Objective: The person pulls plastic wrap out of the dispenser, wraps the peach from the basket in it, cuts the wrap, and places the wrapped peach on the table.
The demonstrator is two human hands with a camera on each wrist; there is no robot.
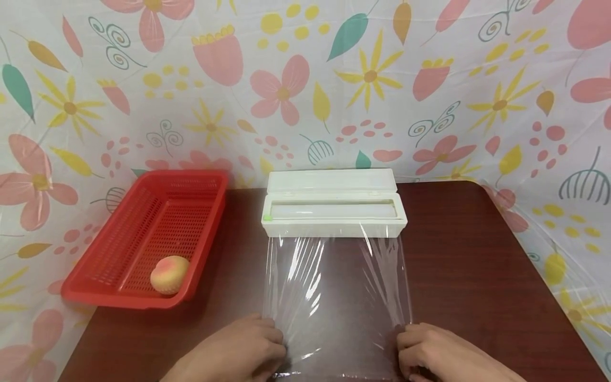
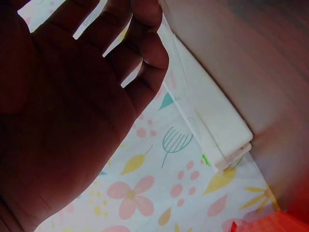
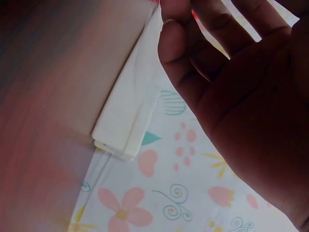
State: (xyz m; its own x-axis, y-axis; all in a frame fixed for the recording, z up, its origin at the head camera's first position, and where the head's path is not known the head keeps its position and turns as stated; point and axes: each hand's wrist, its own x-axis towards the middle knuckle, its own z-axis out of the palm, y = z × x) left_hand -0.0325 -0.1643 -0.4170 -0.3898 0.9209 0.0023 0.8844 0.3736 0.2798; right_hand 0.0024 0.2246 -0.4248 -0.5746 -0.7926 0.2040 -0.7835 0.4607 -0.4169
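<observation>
A sheet of clear plastic wrap (image 1: 334, 302) stretches over the brown table from a white dispenser box (image 1: 334, 229) toward the near side. Inside the box lies the wrap roll (image 1: 334, 210), and its lid (image 1: 331, 181) stands raised at the back. My left hand (image 1: 238, 347) pinches the sheet's near left corner with curled fingers. At the near right corner my right hand (image 1: 444, 350) pinches it the same way. Both wrist views show the palms and bent fingers, with the box (image 2: 217, 111) beyond them. Light streaks and creases run along the film.
To the left, a red plastic basket (image 1: 202, 246) holds a peach-like round item (image 1: 169, 275), yellowish with a pink patch. The table (image 1: 458, 254) has a rounded far right corner. A flower-printed cloth (image 1: 305, 143) hangs behind and along both sides.
</observation>
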